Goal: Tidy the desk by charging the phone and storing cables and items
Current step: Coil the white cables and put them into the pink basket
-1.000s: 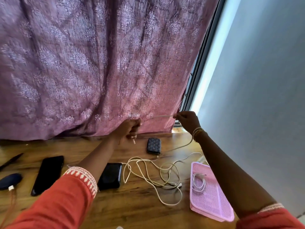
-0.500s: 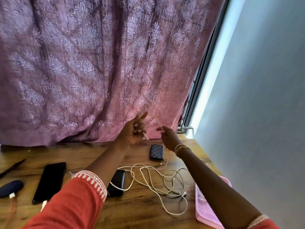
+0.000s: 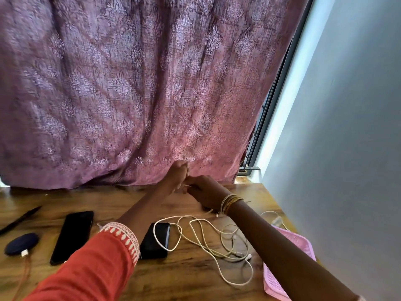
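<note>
I see both hands raised together at the back of the table, just in front of the purple curtain. The left hand is curled into a fist, and the right hand touches it, fingers pinched on a short bit of white cable; the left grip's contents I cannot tell. The rest of the cable lies tangled on the wood between the small black phone and the pink tray.

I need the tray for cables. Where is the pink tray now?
The pink tray lies at the desk's right edge, beside the white cables, partly under the right forearm.
</note>
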